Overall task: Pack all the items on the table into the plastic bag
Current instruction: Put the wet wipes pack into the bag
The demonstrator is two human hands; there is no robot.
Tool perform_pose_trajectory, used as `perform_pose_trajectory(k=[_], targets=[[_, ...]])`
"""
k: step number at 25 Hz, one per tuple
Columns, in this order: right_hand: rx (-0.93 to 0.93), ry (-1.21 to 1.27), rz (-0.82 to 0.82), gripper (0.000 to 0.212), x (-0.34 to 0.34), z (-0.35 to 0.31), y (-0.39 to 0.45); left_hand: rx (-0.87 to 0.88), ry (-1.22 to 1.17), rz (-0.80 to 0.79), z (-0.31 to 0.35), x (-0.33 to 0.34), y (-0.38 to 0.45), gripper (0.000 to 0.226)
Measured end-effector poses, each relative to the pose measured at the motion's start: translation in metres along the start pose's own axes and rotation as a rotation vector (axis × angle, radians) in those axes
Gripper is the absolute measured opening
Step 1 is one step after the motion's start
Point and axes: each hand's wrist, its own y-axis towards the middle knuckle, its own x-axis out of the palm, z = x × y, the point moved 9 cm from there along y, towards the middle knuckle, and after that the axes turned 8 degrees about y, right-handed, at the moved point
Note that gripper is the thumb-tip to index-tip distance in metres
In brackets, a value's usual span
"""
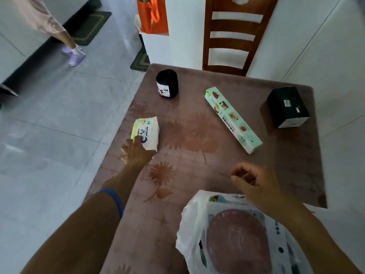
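A white and yellow pack of baby wipes [147,131] lies near the table's left edge. My left hand [135,153] grips its near end, thumb on top. My right hand [251,181] hovers with its fingers curled in and nothing visible in them, just beyond the white plastic bag [192,220]. The bag lies at the near edge with its mouth spread wide. A black roll with a label [167,84] stands at the far left. A long pale-green box [233,119] lies slantwise in the middle. At the far right sits a dark green box [287,106].
The table carries a brown flower-patterned cloth [177,165]. A wooden chair [235,34] stands at its far side. An orange bag [152,14] hangs beyond. Another person's leg and purple slipper [76,54] are on the tiled floor at the far left.
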Motion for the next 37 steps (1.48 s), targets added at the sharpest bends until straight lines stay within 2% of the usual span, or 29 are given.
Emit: perform_pose_trajectory(k=[3,8,10,13,15,17,19,21,22,24,25,27,28,31,33,37], targets=[[-0.010,-0.036,-0.005,0.009,0.006,0.005,0.012,-0.028,-0.101,0.010,0.003,0.010,0.020,0.092],[0.002,0.033,-0.008,0.007,0.004,0.003,0.021,0.004,-0.188,0.115,0.005,0.002,0.025,0.080],[0.031,0.074,-0.004,0.008,0.003,0.004,0.018,-0.011,-0.476,-0.004,0.005,0.001,0.018,0.073],[0.078,0.176,0.014,0.010,0.001,-0.003,0.007,-0.028,-0.877,-0.318,0.023,0.001,-0.018,0.052],[0.125,0.411,0.070,0.013,-0.003,-0.013,-0.001,0.172,-1.025,-0.485,0.060,-0.019,-0.060,0.055],[0.196,0.782,0.066,0.040,0.002,-0.024,-0.007,0.449,-1.029,-0.594,0.106,-0.050,-0.117,0.062],[0.148,1.157,0.020,0.069,0.007,-0.048,-0.014,0.823,-0.789,-0.529,0.149,-0.085,-0.184,0.069],[0.059,1.431,0.109,0.072,-0.003,-0.061,-0.029,1.128,-0.447,-0.326,0.177,-0.111,-0.242,0.073],[0.059,1.520,0.189,0.066,-0.009,-0.056,-0.039,1.196,-0.335,-0.294,0.183,-0.115,-0.262,0.070],[0.120,1.588,0.322,0.055,-0.019,-0.033,-0.063,1.117,-0.387,-0.422,0.175,-0.114,-0.277,0.051],[0.150,1.611,0.337,0.053,-0.022,-0.018,-0.074,1.037,-0.438,-0.434,0.164,-0.111,-0.274,0.041],[0.213,1.556,0.304,0.057,-0.027,0.004,-0.095,0.892,-0.388,-0.298,0.139,-0.105,-0.267,0.032],[0.247,1.452,0.291,0.059,-0.029,0.011,-0.106,0.825,-0.308,-0.266,0.127,-0.099,-0.267,0.038],[0.302,1.071,0.260,0.060,-0.036,0.024,-0.124,0.675,-0.048,-0.342,0.103,-0.073,-0.277,0.065],[0.326,0.896,0.202,0.057,-0.034,0.026,-0.128,0.624,-0.022,-0.304,0.098,-0.073,-0.278,0.057],[0.380,0.666,0.009,0.036,-0.010,0.025,-0.136,0.535,-0.217,-0.302,0.088,-0.071,-0.275,0.029]])
